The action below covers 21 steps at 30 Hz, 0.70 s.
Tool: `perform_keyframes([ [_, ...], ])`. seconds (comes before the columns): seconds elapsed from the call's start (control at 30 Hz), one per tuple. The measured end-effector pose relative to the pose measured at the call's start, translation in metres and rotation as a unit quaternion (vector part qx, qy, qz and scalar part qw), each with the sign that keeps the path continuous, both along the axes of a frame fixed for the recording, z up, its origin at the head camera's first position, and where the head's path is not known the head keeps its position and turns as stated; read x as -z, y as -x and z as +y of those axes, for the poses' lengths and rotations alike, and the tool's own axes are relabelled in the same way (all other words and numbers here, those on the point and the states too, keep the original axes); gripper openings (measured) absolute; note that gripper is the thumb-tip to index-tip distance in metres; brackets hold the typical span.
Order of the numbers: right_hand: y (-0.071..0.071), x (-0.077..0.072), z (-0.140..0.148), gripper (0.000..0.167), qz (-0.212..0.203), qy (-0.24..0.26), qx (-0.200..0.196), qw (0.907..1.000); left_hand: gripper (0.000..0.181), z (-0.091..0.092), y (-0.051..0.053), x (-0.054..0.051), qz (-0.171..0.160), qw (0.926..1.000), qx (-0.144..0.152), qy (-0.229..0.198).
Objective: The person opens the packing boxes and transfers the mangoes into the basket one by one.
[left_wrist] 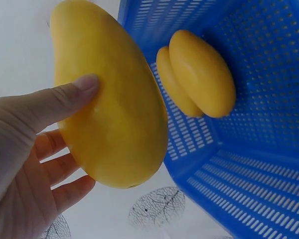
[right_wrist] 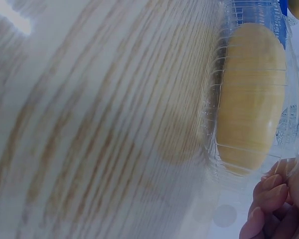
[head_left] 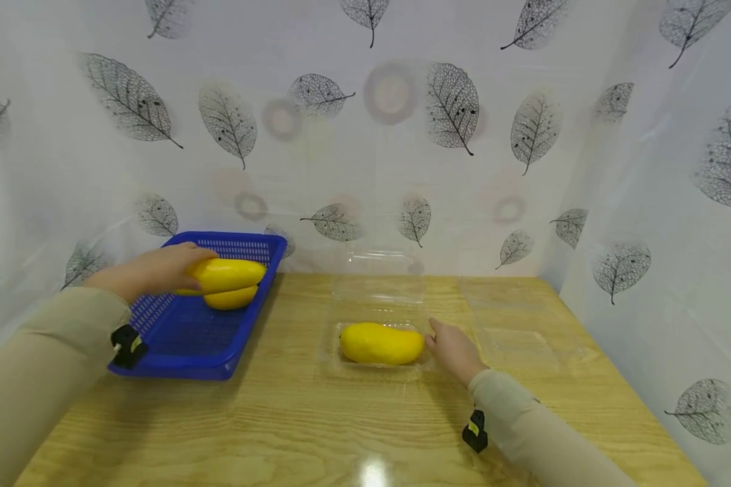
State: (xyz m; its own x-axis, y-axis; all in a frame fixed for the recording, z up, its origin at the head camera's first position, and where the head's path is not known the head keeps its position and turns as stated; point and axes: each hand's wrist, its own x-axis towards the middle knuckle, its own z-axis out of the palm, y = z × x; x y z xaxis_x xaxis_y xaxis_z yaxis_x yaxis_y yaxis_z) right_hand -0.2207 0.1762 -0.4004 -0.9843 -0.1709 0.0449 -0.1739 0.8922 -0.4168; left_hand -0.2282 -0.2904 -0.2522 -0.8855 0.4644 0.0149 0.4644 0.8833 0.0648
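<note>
My left hand (head_left: 164, 270) grips a yellow mango (left_wrist: 109, 99) over the blue basket (head_left: 219, 365), thumb on one side and fingers behind it. Two more mangoes (left_wrist: 202, 74) lie together inside the basket in the left wrist view. On the table, another mango (head_left: 380, 343) rests in a clear plastic box (head_left: 341, 365) whose lid (head_left: 378, 277) stands raised at the back. With curled fingers, my right hand (head_left: 455, 350) pinches the right edge of this box, as the right wrist view shows at its lower right.
A second clear plastic box (head_left: 518, 338) sits open to the right on the wooden table (head_left: 317, 433). Behind and at the sides hangs a pale sheet (head_left: 378, 169) printed with dark leaves. The basket stands at the table's left.
</note>
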Motion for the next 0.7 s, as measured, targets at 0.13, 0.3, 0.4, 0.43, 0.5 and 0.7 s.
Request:
perform_keyframes([
  [0.13,0.000,-0.002,0.000,0.047,-0.002,-0.001,0.001,1.0000,0.050,-0.005,0.001,-0.001,-0.006,1.0000,-0.004,0.001],
  [0.3,0.000,-0.002,0.000,0.047,-0.006,-0.004,0.001,1.0000,0.050,-0.009,0.006,0.003,-0.017,0.9997,-0.015,0.006],
  [0.4,0.000,-0.001,0.000,0.047,-0.005,-0.001,-0.001,1.0000,0.052,-0.012,0.009,0.006,-0.025,0.9994,-0.022,0.009],
  [0.43,0.000,-0.001,0.000,0.047,-0.006,0.000,0.000,1.0000,0.052,-0.013,0.011,0.007,-0.027,0.9993,-0.023,0.010],
  [0.5,0.000,-0.001,0.001,0.047,-0.006,0.001,0.000,1.0000,0.053,-0.014,0.012,0.009,-0.033,0.9991,-0.026,0.012],
  [0.7,0.000,0.000,0.000,0.047,-0.004,0.004,0.002,1.0000,0.052,-0.020,0.018,0.016,-0.033,0.9989,-0.027,0.017],
])
